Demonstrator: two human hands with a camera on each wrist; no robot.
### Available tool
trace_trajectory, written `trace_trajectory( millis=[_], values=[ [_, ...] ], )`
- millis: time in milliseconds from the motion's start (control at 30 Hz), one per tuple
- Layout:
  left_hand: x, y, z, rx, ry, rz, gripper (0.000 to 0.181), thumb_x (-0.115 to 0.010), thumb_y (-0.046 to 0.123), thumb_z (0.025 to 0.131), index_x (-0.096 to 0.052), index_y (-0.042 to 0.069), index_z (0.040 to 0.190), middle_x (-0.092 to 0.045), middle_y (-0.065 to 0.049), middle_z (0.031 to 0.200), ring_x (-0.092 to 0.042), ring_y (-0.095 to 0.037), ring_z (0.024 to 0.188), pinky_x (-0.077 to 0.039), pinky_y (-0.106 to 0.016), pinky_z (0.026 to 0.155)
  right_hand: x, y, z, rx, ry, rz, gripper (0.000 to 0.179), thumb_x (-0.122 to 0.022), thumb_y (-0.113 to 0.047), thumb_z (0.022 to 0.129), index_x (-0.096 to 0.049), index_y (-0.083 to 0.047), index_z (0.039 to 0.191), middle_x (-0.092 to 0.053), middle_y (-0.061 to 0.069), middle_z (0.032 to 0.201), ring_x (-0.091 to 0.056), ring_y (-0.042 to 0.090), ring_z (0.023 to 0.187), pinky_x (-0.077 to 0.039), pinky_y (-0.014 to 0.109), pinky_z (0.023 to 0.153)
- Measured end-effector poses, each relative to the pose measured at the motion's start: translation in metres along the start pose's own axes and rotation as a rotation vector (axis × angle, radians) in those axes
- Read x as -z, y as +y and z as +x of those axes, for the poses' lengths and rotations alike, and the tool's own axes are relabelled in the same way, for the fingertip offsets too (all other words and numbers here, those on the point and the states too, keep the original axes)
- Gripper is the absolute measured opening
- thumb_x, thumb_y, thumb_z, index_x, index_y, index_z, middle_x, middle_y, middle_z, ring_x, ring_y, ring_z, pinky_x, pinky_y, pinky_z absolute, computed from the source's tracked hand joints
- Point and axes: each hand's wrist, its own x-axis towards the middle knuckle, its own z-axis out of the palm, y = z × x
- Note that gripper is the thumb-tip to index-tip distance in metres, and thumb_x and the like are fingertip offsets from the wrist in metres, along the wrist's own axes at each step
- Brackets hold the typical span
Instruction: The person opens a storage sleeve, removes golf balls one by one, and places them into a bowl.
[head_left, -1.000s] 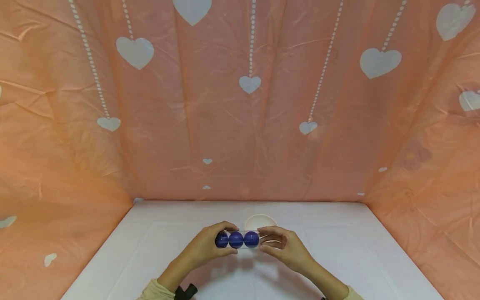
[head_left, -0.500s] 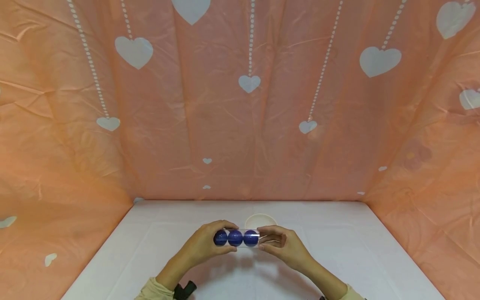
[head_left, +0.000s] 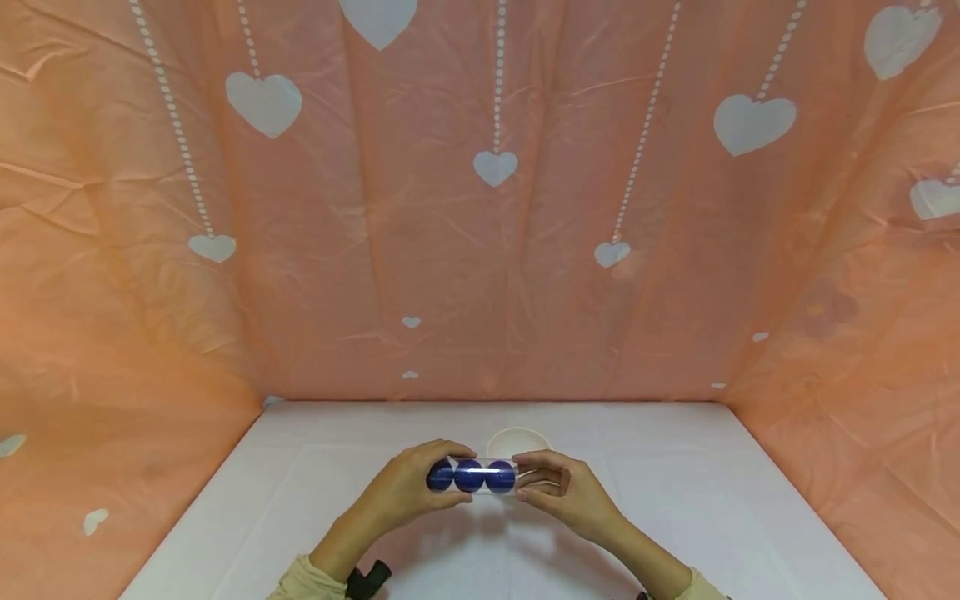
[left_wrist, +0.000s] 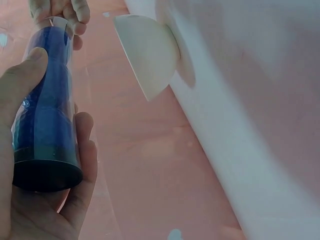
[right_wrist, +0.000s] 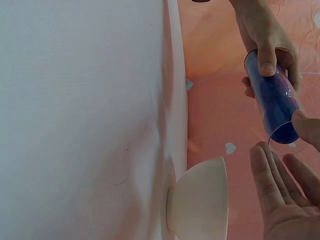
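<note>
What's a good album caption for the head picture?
Left hand grips a clear tube of three blue balls; right hand holds its other end.

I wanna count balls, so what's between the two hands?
A clear tube with three blue balls showing in a row; the head view shows it.

Deep blue and peach orange

The three balls (head_left: 469, 476) are deep blue. The tube (right_wrist: 272, 95) around them is transparent, and its one end (left_wrist: 47, 176) is black. The bowl (right_wrist: 202, 200) is cream white; the table cover (head_left: 690, 492) is white. The curtain (head_left: 442, 250) is peach orange, patterned with pale hearts (head_left: 496, 168) and dotted lines (head_left: 498, 100). The sleeves (head_left: 306, 579) are beige.
</note>
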Motion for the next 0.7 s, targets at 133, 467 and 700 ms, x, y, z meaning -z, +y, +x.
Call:
trace_trajectory(
  millis=[133,467,700],
  values=[
    [-0.0004,0.0011,-0.0006,-0.013,0.0,0.025,0.049,-0.093,0.033,0.086,-0.072,0.026,0.13,-0.074,0.01,0.121,-0.068,-0.007,0.105,-0.061,-0.037,0.092,0.0001,0.0013,-0.0015,-0.016,0.003,-0.001,0.044,-0.078,0.002,0.095,-0.062,0.014,0.135,-0.07,0.035,0.119,-0.076,0.019,0.106,-0.062,0.031,0.091],
    [0.0009,0.0012,0.0001,-0.045,0.021,0.084,0.051,-0.094,0.031,0.085,-0.072,0.026,0.131,-0.074,0.009,0.124,-0.069,-0.011,0.11,-0.061,-0.04,0.094,0.0006,0.001,-0.001,-0.01,0.0,0.001,0.043,-0.077,0.002,0.096,-0.062,0.014,0.135,-0.069,0.035,0.121,-0.076,0.023,0.107,-0.062,0.03,0.091],
    [0.0026,0.0029,-0.0004,-0.067,0.027,0.123,0.053,-0.095,0.031,0.084,-0.072,0.025,0.131,-0.074,0.008,0.121,-0.069,-0.011,0.106,-0.062,-0.04,0.09,0.0001,0.0016,-0.0006,-0.011,-0.015,-0.012,0.044,-0.076,0.001,0.097,-0.061,0.015,0.136,-0.068,0.035,0.122,-0.076,0.018,0.107,-0.062,0.031,0.09]
  ],
)
